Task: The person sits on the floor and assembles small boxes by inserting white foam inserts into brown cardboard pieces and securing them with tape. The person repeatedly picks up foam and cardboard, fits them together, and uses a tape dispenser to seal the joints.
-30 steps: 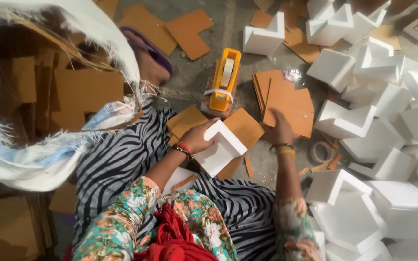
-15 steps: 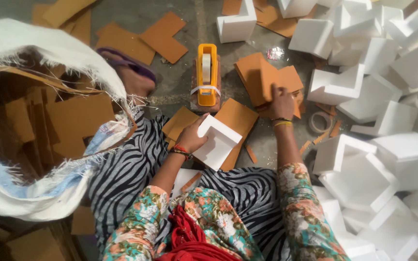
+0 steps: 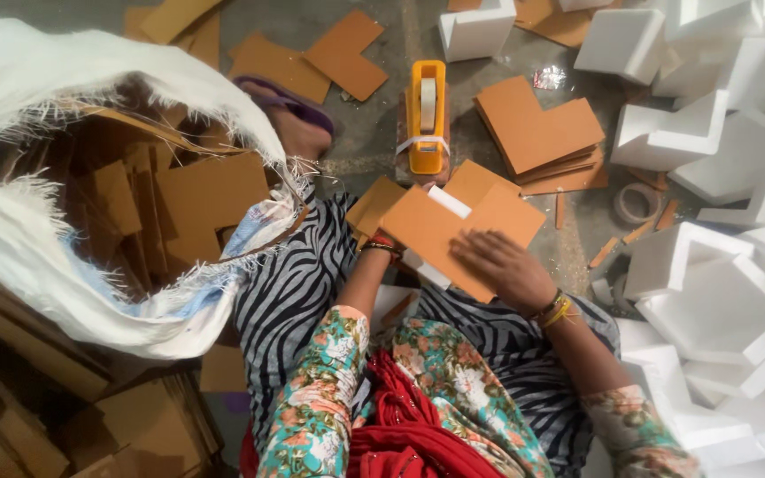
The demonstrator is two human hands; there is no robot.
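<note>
An L-shaped brown cardboard piece [image 3: 453, 235] lies flat over a white foam corner block [image 3: 446, 202], of which only edges peek out. My right hand [image 3: 502, 265] presses on the cardboard from above, fingers spread. My left hand [image 3: 382, 250] holds the block from underneath at its left side, mostly hidden by the cardboard, red bangles showing at the wrist. Both rest over my lap in a zebra-striped cloth [image 3: 298, 283]. An orange tape dispenser [image 3: 427, 115] stands just beyond.
A stack of L-shaped cardboard pieces [image 3: 537, 133] lies right of the dispenser. Several white foam corner blocks [image 3: 719, 292] pile along the right. A white sack [image 3: 90, 177] full of cardboard gapes at left. A tape roll [image 3: 637, 202] lies on the floor.
My right hand took a cardboard piece from the stack and laid it over the foam block held by my left hand. The view shifted closer.
</note>
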